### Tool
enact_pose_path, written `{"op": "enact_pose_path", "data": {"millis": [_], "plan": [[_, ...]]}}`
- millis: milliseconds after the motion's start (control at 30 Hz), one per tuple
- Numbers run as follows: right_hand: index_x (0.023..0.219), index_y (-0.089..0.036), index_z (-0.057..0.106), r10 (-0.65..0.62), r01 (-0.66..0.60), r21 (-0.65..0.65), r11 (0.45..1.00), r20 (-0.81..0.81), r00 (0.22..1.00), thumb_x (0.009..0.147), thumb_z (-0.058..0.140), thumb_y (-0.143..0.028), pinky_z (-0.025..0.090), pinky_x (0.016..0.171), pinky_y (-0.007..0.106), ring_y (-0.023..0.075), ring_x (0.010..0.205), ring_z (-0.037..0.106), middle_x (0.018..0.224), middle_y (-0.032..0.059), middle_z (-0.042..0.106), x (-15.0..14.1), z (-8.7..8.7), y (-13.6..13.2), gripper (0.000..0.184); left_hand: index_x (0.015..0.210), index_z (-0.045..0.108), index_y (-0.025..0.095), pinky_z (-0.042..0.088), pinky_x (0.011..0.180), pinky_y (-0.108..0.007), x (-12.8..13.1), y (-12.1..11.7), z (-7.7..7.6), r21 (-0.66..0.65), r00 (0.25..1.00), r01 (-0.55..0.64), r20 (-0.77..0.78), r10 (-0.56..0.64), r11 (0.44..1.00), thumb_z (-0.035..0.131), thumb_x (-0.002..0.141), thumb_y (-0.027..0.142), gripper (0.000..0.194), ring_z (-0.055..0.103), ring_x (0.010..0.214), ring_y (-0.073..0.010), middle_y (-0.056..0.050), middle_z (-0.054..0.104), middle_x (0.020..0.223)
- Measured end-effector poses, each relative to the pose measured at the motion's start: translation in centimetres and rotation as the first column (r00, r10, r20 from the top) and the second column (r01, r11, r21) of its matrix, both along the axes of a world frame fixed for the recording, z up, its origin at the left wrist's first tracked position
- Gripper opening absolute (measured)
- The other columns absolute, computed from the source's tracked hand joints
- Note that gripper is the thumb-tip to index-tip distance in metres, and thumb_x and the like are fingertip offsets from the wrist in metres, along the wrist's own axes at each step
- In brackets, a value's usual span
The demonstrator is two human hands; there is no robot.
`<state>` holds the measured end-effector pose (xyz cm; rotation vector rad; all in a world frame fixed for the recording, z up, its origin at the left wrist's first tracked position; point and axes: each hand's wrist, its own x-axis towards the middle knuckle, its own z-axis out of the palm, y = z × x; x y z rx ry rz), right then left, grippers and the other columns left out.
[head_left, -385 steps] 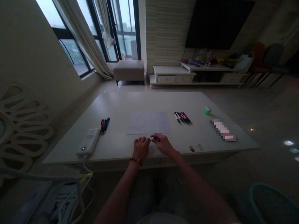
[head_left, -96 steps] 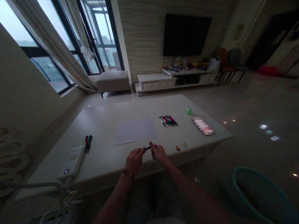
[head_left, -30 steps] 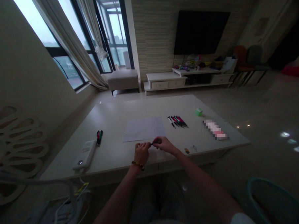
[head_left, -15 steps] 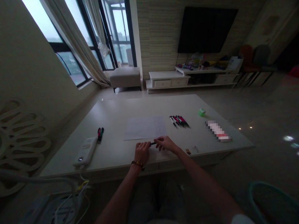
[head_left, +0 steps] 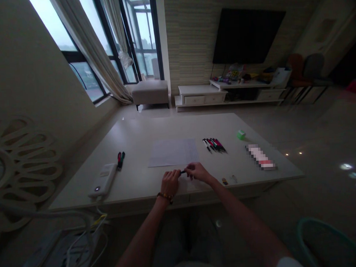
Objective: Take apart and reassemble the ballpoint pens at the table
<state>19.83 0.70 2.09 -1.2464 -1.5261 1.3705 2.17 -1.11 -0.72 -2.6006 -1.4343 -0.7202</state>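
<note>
Near the table's front edge, both hands are closed on one dark pen (head_left: pixel 183 172). My left hand (head_left: pixel 170 182), with a beaded bracelet at the wrist, wraps round one end. The fingertips of my right hand (head_left: pixel 196 172) pinch the other end, and only a short dark stretch shows between the hands. Just beyond them a sheet of paper (head_left: pixel 171 152) lies flat, with lined markings on its right part. To its right several pens (head_left: pixel 215 145) lie side by side in a row.
On the white table (head_left: pixel 131 139), two pens (head_left: pixel 120 161) and a white power strip (head_left: pixel 103 180) with a cable lie left. A green box (head_left: pixel 241 135), a blurred-out item (head_left: pixel 260 157) and a small dark-and-yellow piece (head_left: pixel 225 181) lie right. A green-rimmed basket (head_left: pixel 303 226) stands at lower right.
My hands have come slightly closer together, so less of the pen shows between them. The whole view has shifted a little; the things on the table lie as before.
</note>
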Motion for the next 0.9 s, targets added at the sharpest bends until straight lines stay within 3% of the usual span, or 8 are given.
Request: {"op": "enact_pose_path", "data": {"millis": [67, 200, 333, 467, 533, 733, 900], "plan": [[0.082, -0.012, 0.058, -0.022, 0.022, 0.057, 0.998, -0.014, 1.000, 0.064, 0.067, -0.041, 0.036, 0.036, 0.015, 0.0092, 0.047, 0.057, 0.066, 0.0025, 0.064, 0.0, -0.1, 0.0, 0.035, 0.099, 0.052, 0.019, 0.035, 0.073, -0.028, 0.0, 0.0, -0.1, 0.003, 1.000, -0.010, 0.005, 0.010, 1.000, 0.036, 0.089, 0.017, 0.019, 0.055, 0.078, -0.0153, -0.005, 0.061, 0.085], [0.076, -0.011, 0.059, -0.008, 0.007, 0.025, 1.000, 0.039, 0.999, 0.072, 0.058, -0.047, 0.035, 0.036, 0.016, 0.0089, 0.041, 0.054, 0.057, 0.0024, 0.062, 0.0, -0.3, 0.2, 0.036, 0.099, 0.051, 0.019, 0.036, 0.070, -0.028, -0.1, 0.2, -0.6, 0.021, 1.000, -0.025, 0.002, 0.025, 0.999, 0.035, 0.089, 0.017, 0.018, 0.054, 0.075, -0.0155, -0.004, 0.061, 0.085], [0.081, -0.014, 0.060, -0.056, 0.055, 0.135, 0.989, 0.008, 0.998, 0.064, 0.067, -0.041, 0.038, 0.038, 0.017, 0.0105, 0.049, 0.057, 0.062, 0.0009, 0.063, -0.1, -0.4, 0.3, 0.032, 0.098, 0.050, 0.019, 0.037, 0.068, -0.027, -0.1, 0.3, -1.0, 0.038, 0.998, -0.055, 0.021, 0.054, 0.998, 0.037, 0.088, 0.017, 0.017, 0.054, 0.073, -0.0149, -0.004, 0.060, 0.085], [0.074, -0.014, 0.060, -0.043, 0.041, 0.098, 0.994, 0.023, 0.999, 0.071, 0.060, -0.045, 0.036, 0.035, 0.019, 0.0093, 0.039, 0.051, 0.054, 0.0003, 0.060, -0.3, -0.1, 0.3, 0.031, 0.098, 0.050, 0.019, 0.038, 0.069, -0.027, -0.1, 0.3, -1.1, 0.015, 0.999, -0.047, 0.026, 0.046, 0.999, 0.035, 0.089, 0.017, 0.018, 0.054, 0.074, -0.0148, -0.004, 0.060, 0.085], [0.067, -0.014, 0.058, -0.091, 0.088, 0.133, 0.987, 0.020, 0.996, 0.069, 0.062, -0.045, 0.038, 0.037, 0.020, 0.0089, 0.038, 0.050, 0.052, 0.0001, 0.059, -0.2, 0.1, 0.4, 0.031, 0.099, 0.050, 0.019, 0.039, 0.070, -0.027, -0.1, 0.3, -1.1, -0.009, 0.998, -0.046, 0.036, 0.046, 0.999, 0.033, 0.089, 0.018, 0.020, 0.053, 0.075, -0.0148, -0.004, 0.059, 0.085], [0.073, -0.016, 0.058, -0.244, 0.260, 0.159, 0.952, -0.111, 0.963, 0.061, 0.069, -0.043, 0.035, 0.035, 0.019, 0.0103, 0.042, 0.052, 0.056, 0.0002, 0.061, 0.3, 1.1, 0.5, 0.032, 0.124, 0.040, 0.022, 0.039, 0.070, -0.025, -0.2, 0.3, -0.6, -0.072, 0.996, -0.042, 0.078, 0.047, 0.997, 0.028, 0.090, 0.017, 0.037, 0.053, 0.078, -0.0141, -0.005, 0.056, 0.090], [0.073, -0.016, 0.059, -0.194, 0.214, 0.182, 0.960, -0.121, 0.973, 0.063, 0.068, -0.043, 0.035, 0.037, 0.019, 0.0092, 0.042, 0.048, 0.050, -0.0021, 0.056, -0.4, 2.4, 0.3, 0.031, 0.103, 0.051, 0.024, 0.035, 0.061, -0.022, -0.1, 0.0, 0.1, -0.151, 0.985, -0.126, 0.095, 0.141, 0.981, 0.026, 0.092, 0.031, 0.028, 0.051, 0.072, -0.0123, -0.003, 0.054, 0.086]]}}
